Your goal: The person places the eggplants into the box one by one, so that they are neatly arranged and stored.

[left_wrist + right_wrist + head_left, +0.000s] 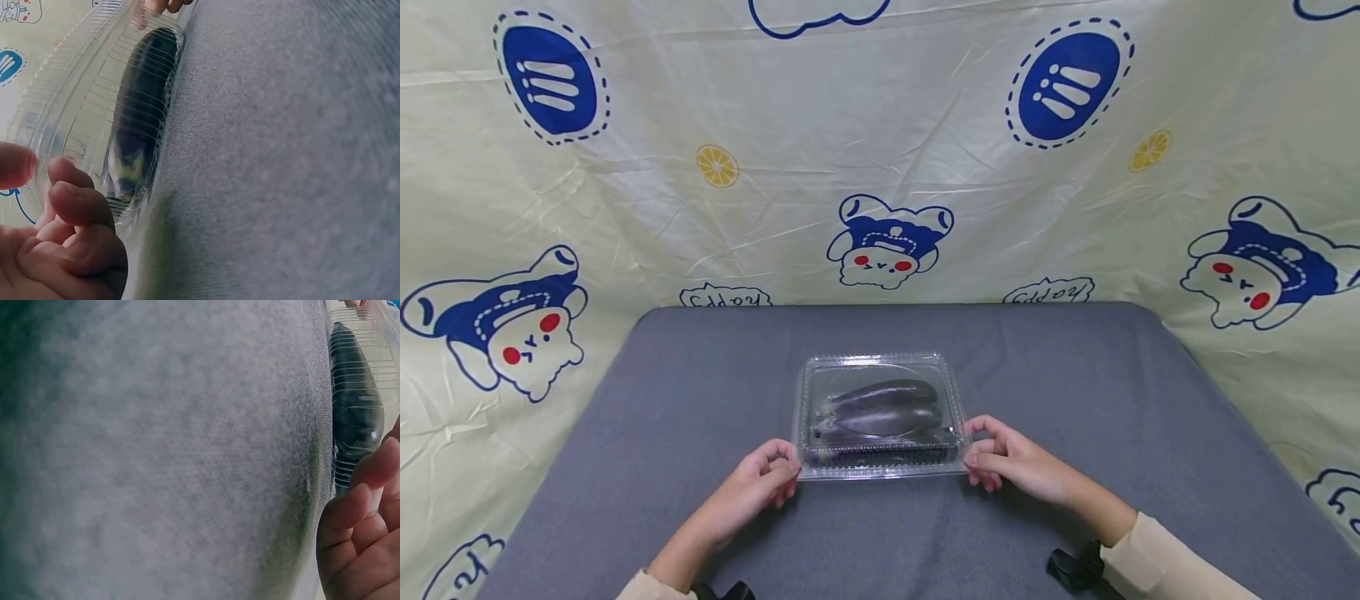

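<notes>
A clear plastic clamshell container (880, 473) rests on the grey cloth, its lid down over dark purple eggplants (887, 414). At the near left corner my left hand (758, 485) pinches the rim between thumb and fingers. My right hand (1015, 460) grips the near right corner the same way. Through the ribbed side in the left wrist view, a long eggplant (145, 94) shows its pale green stem end toward the left hand. In the right wrist view, the glossy rounded end of an eggplant (357, 419) lies close to the curled right fingers.
A grey cloth (700, 375) covers the table. Behind and at both sides hangs a cream curtain (880, 108) printed with blue cartoon figures and orange slices. Black straps with devices (1078, 568) sit at both wrists, by the cream sleeves.
</notes>
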`<state>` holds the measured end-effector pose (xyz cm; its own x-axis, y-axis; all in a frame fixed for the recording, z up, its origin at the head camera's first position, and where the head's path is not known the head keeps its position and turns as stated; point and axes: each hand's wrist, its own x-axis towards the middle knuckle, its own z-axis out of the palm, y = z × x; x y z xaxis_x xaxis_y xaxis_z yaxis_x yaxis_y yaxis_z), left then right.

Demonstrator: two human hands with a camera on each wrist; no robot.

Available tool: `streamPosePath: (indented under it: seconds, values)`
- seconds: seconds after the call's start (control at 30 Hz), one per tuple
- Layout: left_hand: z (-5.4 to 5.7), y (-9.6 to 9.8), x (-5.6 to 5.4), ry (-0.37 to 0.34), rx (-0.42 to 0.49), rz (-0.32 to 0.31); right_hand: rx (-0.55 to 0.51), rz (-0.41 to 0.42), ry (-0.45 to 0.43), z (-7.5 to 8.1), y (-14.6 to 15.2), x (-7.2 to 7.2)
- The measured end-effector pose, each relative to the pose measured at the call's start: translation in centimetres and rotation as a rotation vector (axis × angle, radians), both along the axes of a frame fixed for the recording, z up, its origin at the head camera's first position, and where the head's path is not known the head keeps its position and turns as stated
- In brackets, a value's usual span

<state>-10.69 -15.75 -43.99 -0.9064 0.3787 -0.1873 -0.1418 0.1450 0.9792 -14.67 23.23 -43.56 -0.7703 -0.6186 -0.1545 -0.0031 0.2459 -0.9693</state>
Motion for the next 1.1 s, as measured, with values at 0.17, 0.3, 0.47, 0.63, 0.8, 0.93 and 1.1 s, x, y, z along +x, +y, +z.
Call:
streamPosePath:
  seconds: [0.17, 0.3, 0.47, 0.63, 0.8, 0.93, 1.1]
  values:
    - [-0.1, -0.1, 0.2, 0.009, -0.006, -0.055, 0.018, 0.013, 0.05, 0.0, 0.1, 0.1]
    - [-0.1, 0.0, 0.3, -0.007, -0.008, -0.073, 0.026, 0.045, 0.047, -0.1, 0.2, 0.1]
    - [-0.2, 0.2, 0.5, -0.021, -0.008, -0.077, 0.008, 0.105, 0.023, -0.2, 0.2, 0.1]
    - [-0.4, 0.4, 0.6, -0.023, 0.021, -0.065, -0.012, 0.123, -0.011, -0.4, 0.3, 0.0]
    - [-0.7, 0.6, 0.7, -0.043, 0.07, -0.04, -0.014, 0.12, -0.05, -0.6, 0.2, -0.1]
    - [-0.8, 0.5, 0.7, -0.054, 0.116, -0.028, -0.005, 0.114, -0.064, -0.7, 0.2, -0.2]
    - [-1.1, 0.5, 0.6, -0.076, 0.18, -0.011, -0.012, 0.124, -0.06, -0.9, 0.3, -0.3]
